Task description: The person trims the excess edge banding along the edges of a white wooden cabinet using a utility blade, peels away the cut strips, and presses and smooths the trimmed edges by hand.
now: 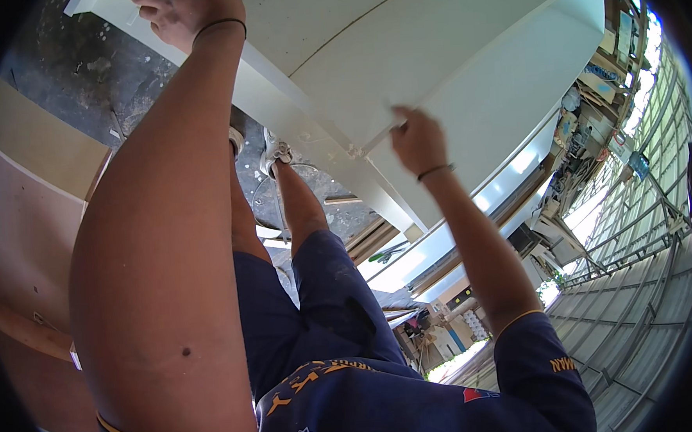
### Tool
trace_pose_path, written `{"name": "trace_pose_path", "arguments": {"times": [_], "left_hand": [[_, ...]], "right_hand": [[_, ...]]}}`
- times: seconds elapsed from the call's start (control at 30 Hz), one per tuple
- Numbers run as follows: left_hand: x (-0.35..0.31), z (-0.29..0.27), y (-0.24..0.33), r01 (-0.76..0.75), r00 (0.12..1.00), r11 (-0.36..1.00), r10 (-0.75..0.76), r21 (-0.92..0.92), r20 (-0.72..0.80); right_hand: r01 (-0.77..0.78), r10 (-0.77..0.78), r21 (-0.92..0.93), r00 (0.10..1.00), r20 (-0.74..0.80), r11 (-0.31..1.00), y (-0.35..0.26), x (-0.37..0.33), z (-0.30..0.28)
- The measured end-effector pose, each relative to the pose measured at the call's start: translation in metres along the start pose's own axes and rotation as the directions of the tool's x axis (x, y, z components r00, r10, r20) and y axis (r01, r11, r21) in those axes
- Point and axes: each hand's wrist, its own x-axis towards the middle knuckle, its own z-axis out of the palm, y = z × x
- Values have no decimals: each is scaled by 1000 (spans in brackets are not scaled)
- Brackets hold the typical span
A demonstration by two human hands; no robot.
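A large white cabinet-like piece [370, 74] with flat panels and a divider spreads in front of me. My left hand [190, 13] is at the top edge of the view, over the near white rail [276, 83]. Its fingers are bent and partly cut off, and what they hold, if anything, is hidden. Above the white panel, close to where the divider meets the rail, my right hand [420, 142] is closed, fingers curled. A small blurred tip shows at its fingers, too indistinct to name. A dark band circles each wrist.
Wooden boards [37, 154] stand at the left. My shoes [272, 153] are on the stained dark floor [80, 73] beneath the rail. Long white and brown strips [442, 250] lie at the right, before shelves cluttered with materials [584, 125] and a metal-framed wall [637, 240].
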Motion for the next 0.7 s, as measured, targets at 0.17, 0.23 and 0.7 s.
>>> {"name": "trace_pose_path", "arguments": {"times": [0.17,0.23,0.7], "left_hand": [[1,3,-2,-28,999,1000,28,9,-29],[2,-1,-6,-19,999,1000,20,15,-26],[0,-5,-10,14,999,1000,-14,-20,31]], "right_hand": [[216,-213,-366,976,49,905,-20,-16,20],[117,-74,-216,978,196,969,-56,-40,35],[75,-29,-200,975,221,977,-43,-17,19]]}}
